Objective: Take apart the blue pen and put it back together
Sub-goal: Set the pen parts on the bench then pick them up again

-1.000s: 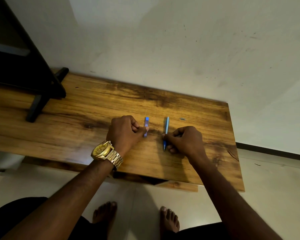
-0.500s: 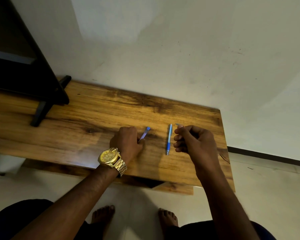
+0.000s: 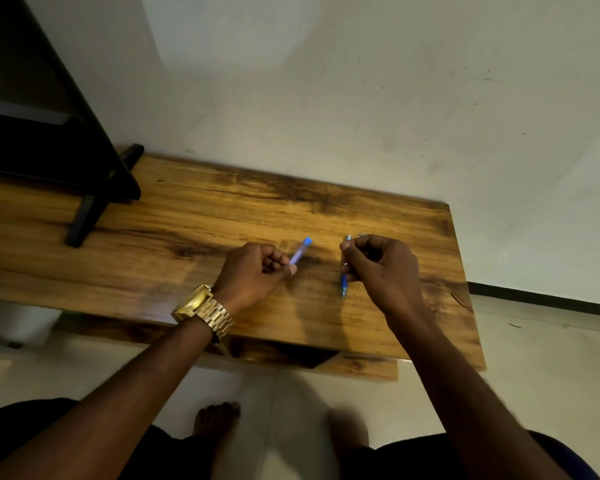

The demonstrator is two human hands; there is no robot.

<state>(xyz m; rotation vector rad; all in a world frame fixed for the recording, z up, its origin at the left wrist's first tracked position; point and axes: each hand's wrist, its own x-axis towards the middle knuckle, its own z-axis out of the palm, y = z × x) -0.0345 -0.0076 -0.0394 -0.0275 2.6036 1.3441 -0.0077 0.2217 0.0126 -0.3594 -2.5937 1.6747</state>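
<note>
The blue pen lies in parts on the wooden table [image 3: 194, 216]. My left hand [image 3: 253, 273] pinches the short translucent blue barrel piece [image 3: 300, 252] between thumb and fingers, and its far end points up and to the right. The thin blue pen body [image 3: 344, 285] lies lengthwise on the table, tip towards me, and its middle is hidden under my right hand [image 3: 383, 268]. That hand's fingers are curled, and they pinch a small greyish pen piece [image 3: 360, 234] close to the body's far end.
A black stand [image 3: 94, 188] rests on the table's left part, next to the white wall [image 3: 361, 98]. The table's right edge is close to my right hand. My bare feet are on the pale floor below the front edge.
My right hand let go of the pen body, took the small piece from farther back, and now hovers over the body. My left hand turned the barrel piece to slant right.
</note>
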